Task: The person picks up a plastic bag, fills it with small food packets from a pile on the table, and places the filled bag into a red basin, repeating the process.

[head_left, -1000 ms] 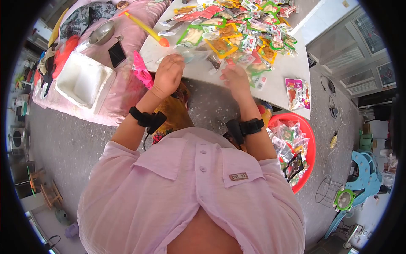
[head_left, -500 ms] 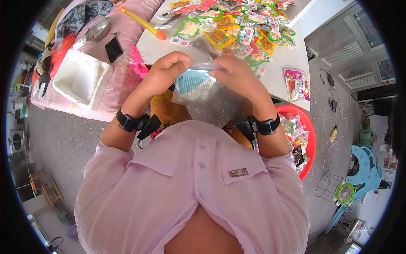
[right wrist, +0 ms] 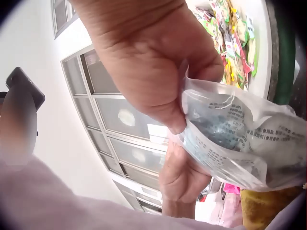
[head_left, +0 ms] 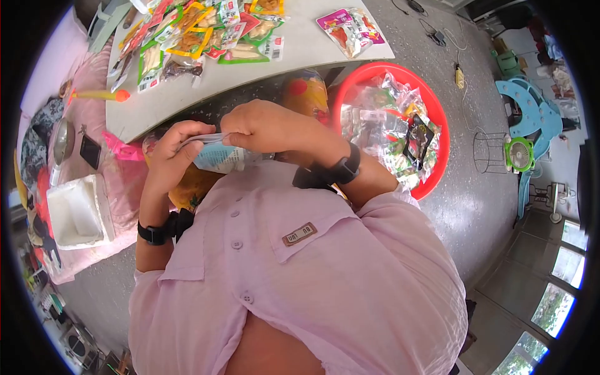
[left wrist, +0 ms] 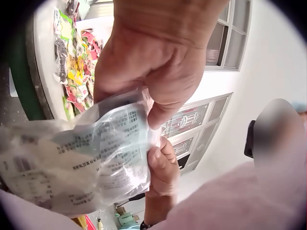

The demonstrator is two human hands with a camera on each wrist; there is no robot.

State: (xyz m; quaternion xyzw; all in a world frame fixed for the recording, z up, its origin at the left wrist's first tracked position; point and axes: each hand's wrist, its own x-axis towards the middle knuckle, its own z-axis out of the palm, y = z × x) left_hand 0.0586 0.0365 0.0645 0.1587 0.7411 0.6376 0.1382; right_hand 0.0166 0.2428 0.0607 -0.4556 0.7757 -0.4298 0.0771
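Note:
Both hands hold a clear plastic bag (head_left: 219,157) with a pale blue printed panel, close in front of the shirt in the head view. My left hand (head_left: 172,153) pinches its upper edge between thumb and fingers. Beside it my right hand (head_left: 259,125) grips the same edge, knuckles up. Rows of small dark print cover the bag (left wrist: 86,163) in the left wrist view, where it hangs below the hands. In the right wrist view, the bag's top edge (right wrist: 187,86) runs between thumb and fingers of the right hand (right wrist: 148,62).
Several colourful food packets (head_left: 190,40) lie heaped on the white table (head_left: 300,47), with a purple-edged pouch (head_left: 351,31) apart on the right. A red basin (head_left: 431,169) of packets stands on the floor. At left, a white foam box (head_left: 78,212) sits on a pink-covered bed (head_left: 128,187).
Both hands picked the bag up from the table's near edge and brought it in close to the body. The head view has swung right, showing more of the basin.

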